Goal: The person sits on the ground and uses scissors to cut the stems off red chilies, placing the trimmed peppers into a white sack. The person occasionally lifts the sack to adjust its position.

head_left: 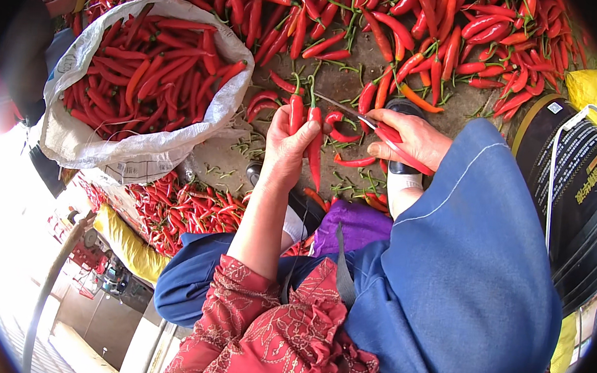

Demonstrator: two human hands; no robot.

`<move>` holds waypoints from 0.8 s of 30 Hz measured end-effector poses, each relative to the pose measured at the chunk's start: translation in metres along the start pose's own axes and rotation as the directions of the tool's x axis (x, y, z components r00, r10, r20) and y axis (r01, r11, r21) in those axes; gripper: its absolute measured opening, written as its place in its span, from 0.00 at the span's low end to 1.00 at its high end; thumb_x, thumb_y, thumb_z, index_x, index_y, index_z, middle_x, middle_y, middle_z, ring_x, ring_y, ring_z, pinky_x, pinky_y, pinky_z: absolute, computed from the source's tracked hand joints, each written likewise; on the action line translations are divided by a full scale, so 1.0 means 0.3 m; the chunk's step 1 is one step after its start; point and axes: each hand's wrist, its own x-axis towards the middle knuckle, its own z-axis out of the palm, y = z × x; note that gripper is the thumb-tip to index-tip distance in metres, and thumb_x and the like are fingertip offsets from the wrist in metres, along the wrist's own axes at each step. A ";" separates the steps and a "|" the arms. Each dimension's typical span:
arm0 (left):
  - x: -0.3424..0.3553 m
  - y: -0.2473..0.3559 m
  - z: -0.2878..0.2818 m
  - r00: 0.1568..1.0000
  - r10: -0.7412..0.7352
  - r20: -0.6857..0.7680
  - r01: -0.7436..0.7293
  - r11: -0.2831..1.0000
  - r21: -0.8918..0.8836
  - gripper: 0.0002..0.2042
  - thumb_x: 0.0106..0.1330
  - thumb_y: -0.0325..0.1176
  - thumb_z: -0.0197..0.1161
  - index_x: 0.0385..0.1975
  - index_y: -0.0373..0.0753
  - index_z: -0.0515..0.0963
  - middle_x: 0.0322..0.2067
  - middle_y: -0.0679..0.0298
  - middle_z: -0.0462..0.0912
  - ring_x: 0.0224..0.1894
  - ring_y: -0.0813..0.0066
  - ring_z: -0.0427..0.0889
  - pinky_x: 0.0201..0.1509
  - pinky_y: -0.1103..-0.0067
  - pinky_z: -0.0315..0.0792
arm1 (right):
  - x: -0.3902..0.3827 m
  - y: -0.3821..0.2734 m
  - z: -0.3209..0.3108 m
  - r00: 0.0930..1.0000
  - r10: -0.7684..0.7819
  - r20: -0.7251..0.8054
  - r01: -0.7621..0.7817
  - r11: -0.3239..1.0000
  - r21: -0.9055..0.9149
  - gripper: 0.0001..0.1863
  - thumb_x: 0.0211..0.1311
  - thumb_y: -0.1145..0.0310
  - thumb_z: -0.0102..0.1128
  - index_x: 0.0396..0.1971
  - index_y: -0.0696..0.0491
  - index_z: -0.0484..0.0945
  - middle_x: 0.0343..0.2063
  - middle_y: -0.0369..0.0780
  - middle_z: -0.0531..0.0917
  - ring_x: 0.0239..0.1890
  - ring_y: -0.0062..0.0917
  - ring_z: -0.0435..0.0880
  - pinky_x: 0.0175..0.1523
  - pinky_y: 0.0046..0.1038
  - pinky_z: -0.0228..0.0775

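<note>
1. The left hand (288, 146) is in the middle. Its fingers are closed around two long red peppers (314, 156), side by side, with their green stems pointing to the far side.
2. The right hand (416, 141) is to the right of it. Its fingers are wrapped around the red handles of the scissors (409, 157).
3. The scissors point left, and their tip is right by the stems. I cannot tell if it touches them.
4. A big white sack (54, 126) stands open on the left, with lots of red peppers inside.
5. A big pile of red peppers (426, 27) lies on the far side of the floor (219, 165).
6. A purple cloth (355, 227) is on the near side of the hands.
</note>
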 end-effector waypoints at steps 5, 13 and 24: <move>0.031 0.006 0.000 0.999 -0.037 -0.009 0.037 0.997 0.061 0.18 0.57 0.36 0.67 0.40 0.36 0.66 0.35 0.63 0.78 0.36 0.75 0.80 0.42 0.80 0.73 | 0.025 0.075 0.038 0.996 -0.057 -0.074 0.057 0.998 0.002 0.38 0.49 0.43 0.63 0.55 0.53 0.68 0.43 0.47 0.79 0.49 0.37 0.77 0.53 0.33 0.66; 0.054 -0.010 0.018 0.998 -0.056 0.000 0.055 0.996 -0.067 0.17 0.59 0.40 0.65 0.42 0.40 0.69 0.34 0.62 0.79 0.31 0.77 0.79 0.31 0.85 0.72 | 0.016 0.050 0.035 0.999 -0.029 -0.029 0.030 0.998 0.046 0.29 0.57 0.59 0.61 0.55 0.58 0.66 0.40 0.41 0.78 0.43 0.23 0.75 0.50 0.25 0.66; 0.044 0.013 0.008 0.996 -0.086 0.034 0.089 0.993 -0.076 0.15 0.60 0.36 0.63 0.41 0.38 0.68 0.35 0.60 0.80 0.34 0.75 0.79 0.36 0.82 0.72 | 0.006 0.034 0.037 1.000 0.013 0.014 -0.017 0.916 0.401 0.25 0.62 0.59 0.56 0.54 0.57 0.67 0.23 0.28 0.71 0.23 0.08 0.64 0.26 0.16 0.58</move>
